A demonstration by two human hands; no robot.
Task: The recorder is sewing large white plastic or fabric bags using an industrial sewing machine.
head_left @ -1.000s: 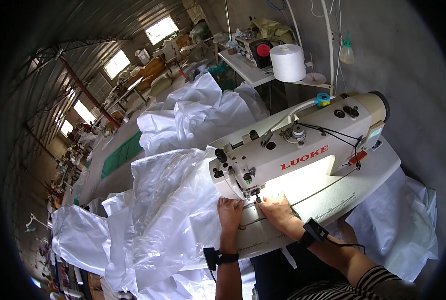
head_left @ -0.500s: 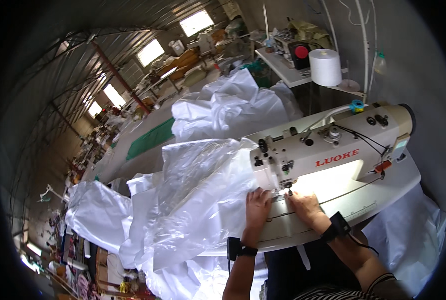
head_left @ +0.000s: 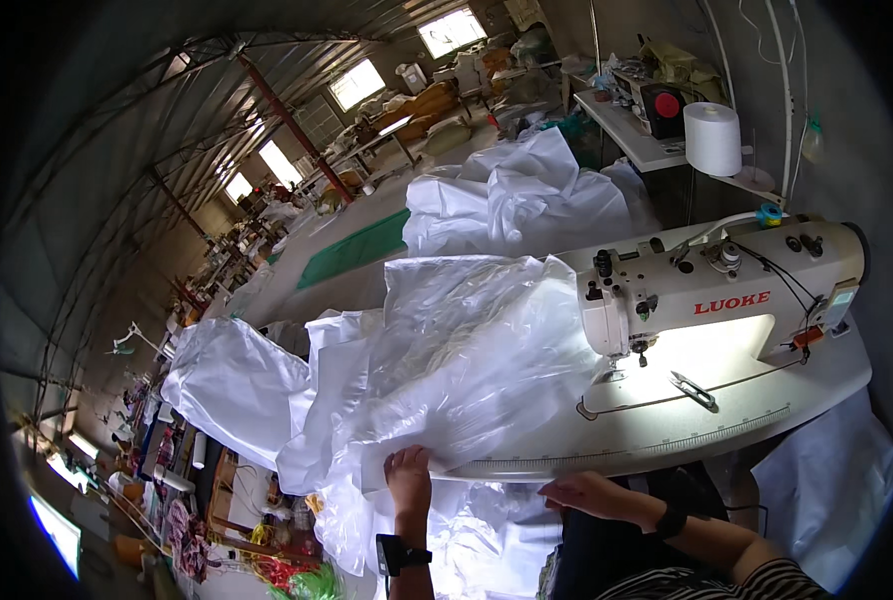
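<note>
A glossy white plastic sheet [head_left: 477,370] lies crumpled over the left part of the sewing table [head_left: 737,445] and hangs past its front edge. My left hand [head_left: 409,478] rests at the sheet's near edge, fingers curled onto it. Just off the table's front edge is my right hand [head_left: 587,494], its fingers pointing left and apart from the thumb, with nothing visible in them; hanging white sheet lies beyond the fingertips. The white sewing machine [head_left: 707,290] stands to the right, its needle area lit. Small thread snips [head_left: 694,391] lie on the table under its arm.
Behind the machine, a white thread cone [head_left: 713,140] stands by a side shelf [head_left: 637,140]. More white sheeting [head_left: 517,200] is heaped at the back, beside a green strip [head_left: 355,248]. Cluttered goods [head_left: 197,500] fill the lower left. White material [head_left: 827,490] hangs at the right.
Both hands have left the needle area and come toward the table's front edge, the left one farther left. The snips now show on the table. The view has shifted, moving the scene rightward.
</note>
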